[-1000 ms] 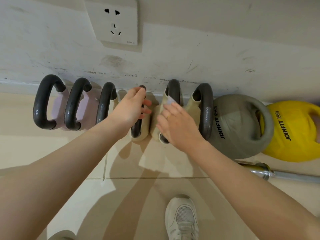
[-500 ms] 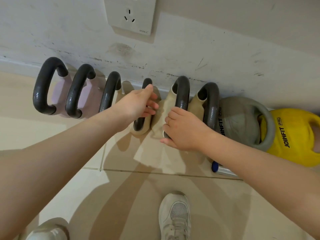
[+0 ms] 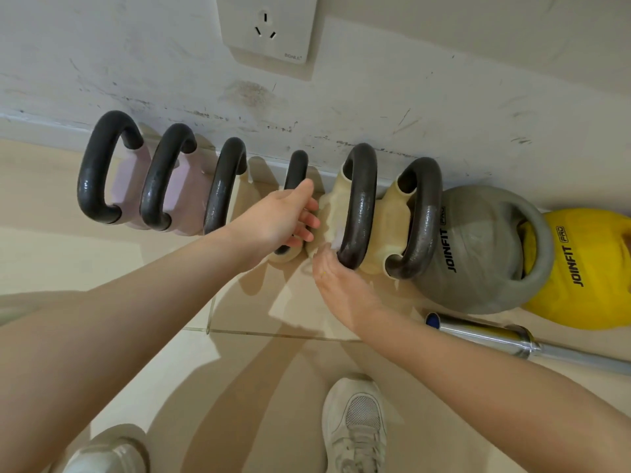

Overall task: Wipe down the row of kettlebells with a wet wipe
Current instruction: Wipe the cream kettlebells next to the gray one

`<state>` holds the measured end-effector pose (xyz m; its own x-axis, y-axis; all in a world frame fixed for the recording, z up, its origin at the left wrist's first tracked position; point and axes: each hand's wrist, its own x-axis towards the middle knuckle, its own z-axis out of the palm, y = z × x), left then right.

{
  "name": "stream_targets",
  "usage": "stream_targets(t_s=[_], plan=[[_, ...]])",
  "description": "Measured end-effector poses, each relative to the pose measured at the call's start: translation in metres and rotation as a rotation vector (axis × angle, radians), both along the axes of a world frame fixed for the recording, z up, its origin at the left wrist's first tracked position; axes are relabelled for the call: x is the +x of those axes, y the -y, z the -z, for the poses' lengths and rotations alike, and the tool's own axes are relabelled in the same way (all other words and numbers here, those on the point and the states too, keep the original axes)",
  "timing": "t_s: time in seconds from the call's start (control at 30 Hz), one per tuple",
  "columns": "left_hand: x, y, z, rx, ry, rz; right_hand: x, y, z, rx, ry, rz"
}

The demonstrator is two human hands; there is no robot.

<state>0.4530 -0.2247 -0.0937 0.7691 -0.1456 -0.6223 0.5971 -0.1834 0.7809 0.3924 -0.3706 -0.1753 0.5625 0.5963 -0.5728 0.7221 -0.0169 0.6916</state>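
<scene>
A row of kettlebells stands along the wall: two pink ones (image 3: pixel 131 186), several cream ones with dark handles, a grey one (image 3: pixel 478 254) and a yellow one (image 3: pixel 587 268). My left hand (image 3: pixel 283 220) grips the thin dark handle (image 3: pixel 296 170) of the fourth kettlebell. My right hand (image 3: pixel 338 281) is palm-up at the near end of the fifth kettlebell's handle (image 3: pixel 360 199), its fingers tucked behind the handle. It holds a white wet wipe (image 3: pixel 335 235) against the cream body (image 3: pixel 336 196). Most of the wipe is hidden.
A chrome barbell (image 3: pixel 495 336) lies on the tiled floor at the right, near the grey kettlebell. A wall socket (image 3: pixel 266 29) sits above the row. My white shoes (image 3: pixel 355 425) stand on the floor below my arms.
My right hand has slid from the middle of the fifth handle down to its near end and turned palm-up. My left hand has kept its grip on the fourth handle.
</scene>
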Motion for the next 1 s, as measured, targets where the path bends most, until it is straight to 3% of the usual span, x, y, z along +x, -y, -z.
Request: stream_targets(t_s=[0.17,0.37,0.47,0.67,0.77,0.93,1.0], plan=[[-0.001,0.003,0.003,0.022,0.034,-0.009,0.029,0.03,-0.032,0.767,0.036,0.072],[0.011,0.002,0.006,-0.082,-0.041,-0.22,0.076,0.026,-0.043,1.23,-0.323,0.262],[0.011,0.003,0.006,-0.108,-0.062,-0.241,0.084,0.023,-0.043,1.286,-0.3,0.283],[0.01,0.008,0.005,-0.11,-0.058,-0.237,0.027,0.034,-0.02,1.072,-0.253,0.095],[0.01,0.016,0.006,-0.111,-0.073,-0.237,0.042,0.034,-0.022,1.232,-0.231,0.316],[0.023,0.035,-0.002,-0.054,-0.117,-0.244,0.093,0.034,-0.045,1.441,-0.486,0.71],[0.032,0.041,-0.003,-0.008,-0.161,-0.231,0.096,0.032,-0.046,1.454,-0.53,0.726]])
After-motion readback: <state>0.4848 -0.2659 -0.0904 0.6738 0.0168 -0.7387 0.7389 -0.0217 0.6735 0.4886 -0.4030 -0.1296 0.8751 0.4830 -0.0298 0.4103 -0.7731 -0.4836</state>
